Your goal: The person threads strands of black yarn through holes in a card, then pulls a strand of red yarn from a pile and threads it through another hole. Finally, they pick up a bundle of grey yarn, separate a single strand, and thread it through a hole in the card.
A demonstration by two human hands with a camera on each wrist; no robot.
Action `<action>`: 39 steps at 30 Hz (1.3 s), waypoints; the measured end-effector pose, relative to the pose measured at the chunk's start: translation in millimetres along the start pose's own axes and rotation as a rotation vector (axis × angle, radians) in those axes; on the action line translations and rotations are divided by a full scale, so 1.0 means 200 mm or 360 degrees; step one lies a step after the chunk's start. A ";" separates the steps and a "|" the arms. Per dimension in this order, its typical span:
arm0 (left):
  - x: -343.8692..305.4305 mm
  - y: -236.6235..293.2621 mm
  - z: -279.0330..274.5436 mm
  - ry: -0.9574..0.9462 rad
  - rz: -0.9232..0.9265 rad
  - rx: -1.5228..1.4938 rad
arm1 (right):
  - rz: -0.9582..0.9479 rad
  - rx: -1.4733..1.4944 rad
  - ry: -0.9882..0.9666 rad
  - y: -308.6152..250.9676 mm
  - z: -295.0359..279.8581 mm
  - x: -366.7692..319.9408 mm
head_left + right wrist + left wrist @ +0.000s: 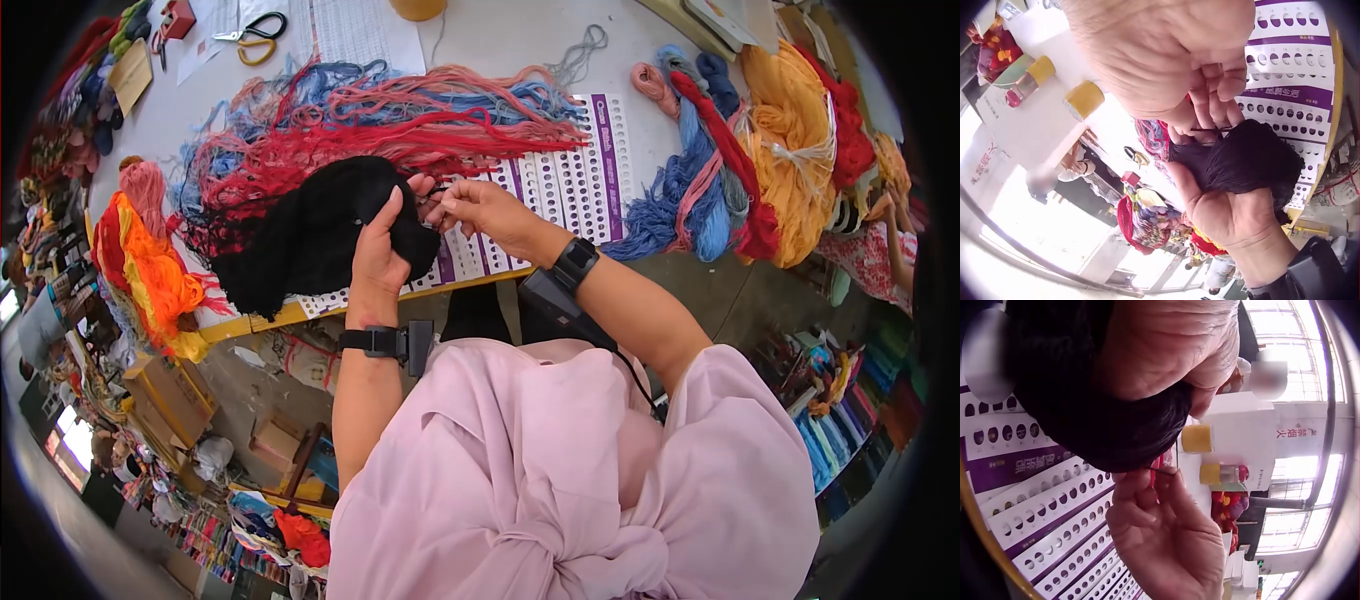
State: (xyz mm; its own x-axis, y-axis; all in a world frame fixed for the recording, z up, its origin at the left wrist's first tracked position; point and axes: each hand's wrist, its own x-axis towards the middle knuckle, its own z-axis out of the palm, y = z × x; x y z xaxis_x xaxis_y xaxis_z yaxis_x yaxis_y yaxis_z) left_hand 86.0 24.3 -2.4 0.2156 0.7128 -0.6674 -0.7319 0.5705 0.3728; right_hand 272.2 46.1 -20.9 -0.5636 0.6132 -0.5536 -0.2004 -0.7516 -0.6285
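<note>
A thick hank of black thread (300, 235) lies across the table's front edge, its upper end held in the left hand (385, 245), whose thumb and fingers curl round it. Close beside, the right hand (490, 215) pinches a thin black strand between thumb and fingertips. In the left wrist view that strand (1163, 471) runs from the black bundle (1104, 425) to the right hand (1166, 544). The right wrist view has the left palm (1235, 215) under the bundle (1247, 159), with the right hand (1166, 56) above it.
Perforated white and purple cards (570, 180) lie under red, pink and blue threads (400, 110). Orange threads (160, 265) hang at the left corner; blue, red and yellow hanks (790, 150) lie at the right. Scissors (255, 38) rest at the back left.
</note>
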 end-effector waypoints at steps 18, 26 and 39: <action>-0.54 0.74 -0.33 0.0632 0.0848 0.0396 | -0.1145 0.0676 0.1551 -0.52 -1.48 -1.17; -0.11 0.11 0.27 0.0400 0.0392 0.0833 | -0.1301 -0.1387 0.0364 -0.28 -0.55 -0.26; 0.34 -0.25 0.06 0.0539 0.0017 0.1540 | -0.0482 -0.2052 0.0153 -0.11 -0.38 0.11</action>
State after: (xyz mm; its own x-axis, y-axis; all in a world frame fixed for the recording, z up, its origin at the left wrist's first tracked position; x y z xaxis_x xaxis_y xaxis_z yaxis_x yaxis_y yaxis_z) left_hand 144.9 48.6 -58.7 -0.0916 0.6525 -0.7522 0.1349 0.7565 0.6399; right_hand 325.2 94.2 -59.8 -0.5624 0.7692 -0.3034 0.6216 0.1514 -0.7685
